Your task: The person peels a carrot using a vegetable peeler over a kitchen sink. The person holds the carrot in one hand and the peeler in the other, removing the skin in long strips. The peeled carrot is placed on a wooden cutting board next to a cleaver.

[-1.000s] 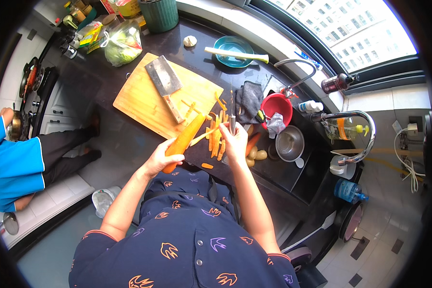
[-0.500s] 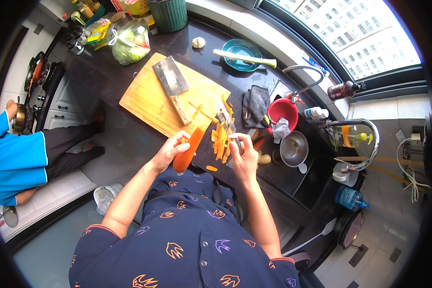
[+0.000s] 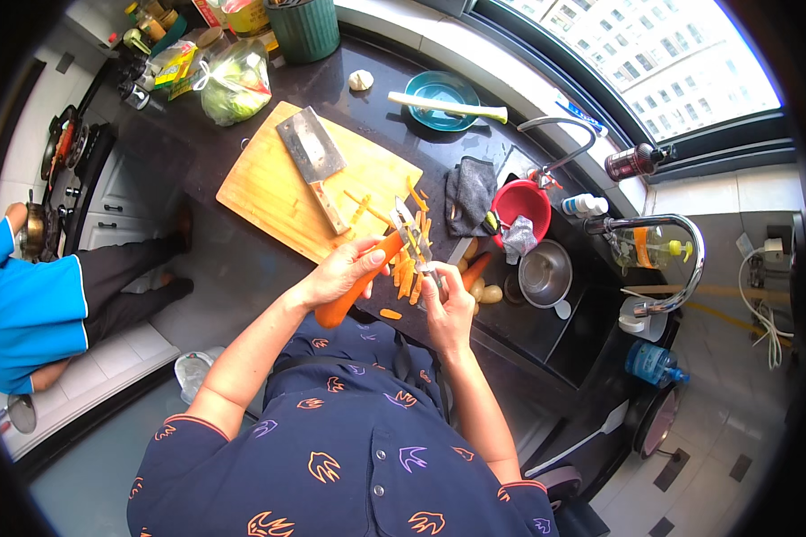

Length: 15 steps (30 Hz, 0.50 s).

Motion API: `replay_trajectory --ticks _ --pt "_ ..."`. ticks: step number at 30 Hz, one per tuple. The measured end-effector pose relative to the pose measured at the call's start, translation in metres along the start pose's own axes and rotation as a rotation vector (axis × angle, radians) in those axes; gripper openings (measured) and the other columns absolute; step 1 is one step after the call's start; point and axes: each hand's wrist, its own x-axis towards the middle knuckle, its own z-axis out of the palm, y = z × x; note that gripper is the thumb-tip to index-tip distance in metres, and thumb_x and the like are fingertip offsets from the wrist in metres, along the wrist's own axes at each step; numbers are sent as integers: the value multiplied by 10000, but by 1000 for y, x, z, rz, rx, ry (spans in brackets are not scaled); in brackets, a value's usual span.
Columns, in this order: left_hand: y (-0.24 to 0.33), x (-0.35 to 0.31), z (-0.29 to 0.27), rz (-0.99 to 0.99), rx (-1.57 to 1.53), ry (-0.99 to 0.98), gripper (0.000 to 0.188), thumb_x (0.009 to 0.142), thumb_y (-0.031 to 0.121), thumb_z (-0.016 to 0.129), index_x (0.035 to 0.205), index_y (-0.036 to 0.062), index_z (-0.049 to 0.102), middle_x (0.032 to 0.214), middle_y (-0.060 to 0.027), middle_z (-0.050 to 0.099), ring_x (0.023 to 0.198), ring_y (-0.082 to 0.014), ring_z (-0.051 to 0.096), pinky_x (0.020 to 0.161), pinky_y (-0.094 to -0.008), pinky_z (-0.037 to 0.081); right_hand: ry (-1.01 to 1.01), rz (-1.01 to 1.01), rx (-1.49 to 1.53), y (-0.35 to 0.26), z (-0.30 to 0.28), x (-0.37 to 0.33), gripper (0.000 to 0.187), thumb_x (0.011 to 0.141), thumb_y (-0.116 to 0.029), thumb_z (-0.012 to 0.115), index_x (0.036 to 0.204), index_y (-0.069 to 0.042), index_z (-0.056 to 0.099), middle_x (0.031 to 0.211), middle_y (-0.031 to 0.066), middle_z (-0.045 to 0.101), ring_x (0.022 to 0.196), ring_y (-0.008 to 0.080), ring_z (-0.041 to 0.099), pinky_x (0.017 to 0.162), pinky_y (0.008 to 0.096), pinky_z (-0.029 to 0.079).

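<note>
My left hand (image 3: 342,273) is closed around a peeled orange carrot (image 3: 334,311), which slants up to the right with its thick end near my body. In my right hand (image 3: 450,309) is a metal peeler (image 3: 414,237), its blade at the carrot's far end; whether it touches there is hard to tell. Beneath the peeler, carrot peelings (image 3: 407,276) lie heaped on the dark counter beside the wooden cutting board (image 3: 260,183). A few more strips rest on the board's right side. On the board lies a cleaver (image 3: 312,148), its handle pointing toward me.
Right of the peelings are potatoes (image 3: 488,294), another carrot (image 3: 477,267), a red bowl (image 3: 522,210) and a steel bowl (image 3: 546,274). Farther back sit a teal plate (image 3: 441,89), a garlic bulb (image 3: 361,80) and bagged greens (image 3: 235,89). Another person (image 3: 31,304) stands at the left by the stove.
The carrot has tipped from nearly upright to a rightward slant, bringing its far end to the peeler. My left hand has shifted a little to the right.
</note>
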Motion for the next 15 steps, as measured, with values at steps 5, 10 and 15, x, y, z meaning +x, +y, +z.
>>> replay_trajectory --ticks 5,10,15 --pt "3 2 2 33 70 6 484 1022 450 576 1303 56 552 889 -21 603 654 -81 586 624 -222 506 41 -100 -89 -15 -4 2 244 970 -229 697 1165 -84 670 718 31 677 576 72 595 558 243 472" --pt "2 -2 3 8 19 -59 472 1030 380 594 1358 41 563 798 11 556 694 -60 556 619 -217 492 39 -178 -183 -12 -2 2 254 973 -278 685 1144 -90 684 740 71 696 621 141 671 585 286 505" --pt "3 -14 -1 3 -18 -108 503 1019 358 618 1394 32 538 784 24 534 690 -59 530 615 -219 488 -46 225 -240 31 -3 17 293 993 -331 647 1138 -82 696 762 96 706 692 151 698 645 307 520"
